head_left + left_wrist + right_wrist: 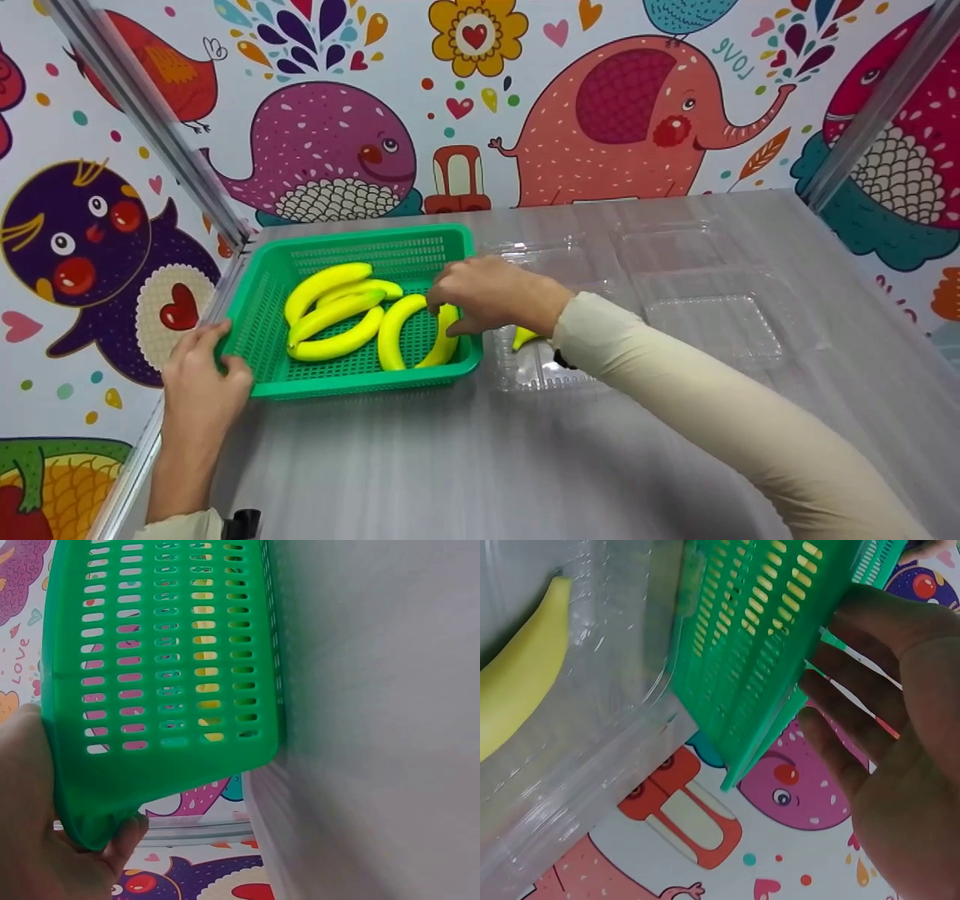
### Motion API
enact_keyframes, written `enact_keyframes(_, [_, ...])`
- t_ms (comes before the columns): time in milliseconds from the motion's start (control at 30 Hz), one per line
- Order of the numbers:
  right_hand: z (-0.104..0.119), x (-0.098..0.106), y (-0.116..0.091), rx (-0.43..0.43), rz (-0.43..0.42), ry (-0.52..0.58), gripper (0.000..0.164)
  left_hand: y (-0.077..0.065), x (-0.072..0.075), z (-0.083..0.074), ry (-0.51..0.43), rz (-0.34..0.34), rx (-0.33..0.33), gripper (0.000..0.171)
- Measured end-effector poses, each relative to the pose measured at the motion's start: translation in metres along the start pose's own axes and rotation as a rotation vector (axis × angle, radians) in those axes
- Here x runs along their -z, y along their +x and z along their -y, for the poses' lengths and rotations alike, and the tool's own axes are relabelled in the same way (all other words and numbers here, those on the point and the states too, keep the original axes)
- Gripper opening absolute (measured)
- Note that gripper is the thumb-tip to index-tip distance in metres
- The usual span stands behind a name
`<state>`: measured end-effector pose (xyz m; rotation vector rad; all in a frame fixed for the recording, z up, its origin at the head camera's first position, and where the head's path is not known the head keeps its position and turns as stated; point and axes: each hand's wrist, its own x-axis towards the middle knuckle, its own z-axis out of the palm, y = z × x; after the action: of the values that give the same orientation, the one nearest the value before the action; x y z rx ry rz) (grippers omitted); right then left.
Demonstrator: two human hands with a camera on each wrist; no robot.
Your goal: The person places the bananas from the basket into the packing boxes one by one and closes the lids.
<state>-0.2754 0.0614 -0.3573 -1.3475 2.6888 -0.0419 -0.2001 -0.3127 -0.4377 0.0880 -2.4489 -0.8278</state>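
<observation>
A banana lay at the right end of the green basket, beside the other bananas. The right hand reached over the rim above it, its fingers spread apart; whether they touched the fruit could not be told. The left hand gripped the basket's left end, fingers pinching the rim. Rightward, one more banana lay in a clear container on the counter.

The left hand and right hand are bare. The right sleeve is pale cream, long, plain, creased toward the elbow; the left sleeve matches, a small black device beside it. Something black shows under the right one.
</observation>
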Motion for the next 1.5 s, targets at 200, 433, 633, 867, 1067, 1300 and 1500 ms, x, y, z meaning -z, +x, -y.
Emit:
enact_keyframes(200, [0.012, -0.003, 0.016, 0.006, 0.109, -0.042, 0.044, 0.000, 0.002, 0.001, -0.002, -0.009, -0.004, 0.050])
enact_keyframes(433, [0.016, -0.008, 0.022, -0.006, 0.177, -0.075, 0.042, -0.001, 0.001, 0.001, 0.010, -0.011, -0.012, 0.050])
enact_keyframes(633, [0.017, -0.013, 0.027, -0.020, 0.211, -0.061, 0.041, -0.002, 0.001, 0.002, 0.018, -0.012, -0.012, 0.051])
enact_keyframes(867, [0.018, -0.014, 0.035, -0.056, 0.261, -0.060, 0.043, -0.001, 0.003, 0.000, 0.040, 0.020, 0.005, 0.052])
enact_keyframes(1067, [0.019, -0.015, 0.037, -0.059, 0.282, -0.078, 0.040, -0.001, 0.001, 0.000, 0.032, 0.029, 0.007, 0.053])
enact_keyframes(1300, [0.020, -0.018, 0.039, -0.078, 0.316, -0.063, 0.036, 0.001, -0.002, 0.000, 0.028, 0.036, 0.006, 0.053])
enact_keyframes(1500, [0.023, -0.019, 0.046, -0.075, 0.335, -0.095, 0.031, -0.002, 0.001, 0.001, 0.030, 0.031, 0.019, 0.053])
